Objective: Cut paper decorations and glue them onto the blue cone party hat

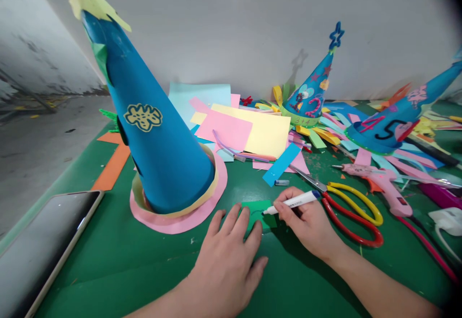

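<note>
My right hand (pixel 306 219) grips a white marker (pixel 296 201) with a dark blue end, its tip touching a small green paper piece (pixel 269 210). A dark curved line shows on that paper by the tip. My left hand (pixel 231 255) lies with fingers spread, fingertips on the paper's left part and the table. The marker's cap (pixel 282 182) appears to lie just beyond the paper. Behind my left hand stands a tall blue paper cone hat (pixel 169 149) with a pink brim and a yellow cloud-shaped piece. Red and yellow handled scissors (pixel 346 207) lie right of my right hand.
A phone (pixel 46 250) lies at the left table edge near orange strips (pixel 111 164). Coloured sheets (pixel 231 125) and a blue strip (pixel 281 164) lie behind. Two smaller decorated hats (pixel 310 92) and a pink glue gun (pixel 378 183) with its cord occupy the right.
</note>
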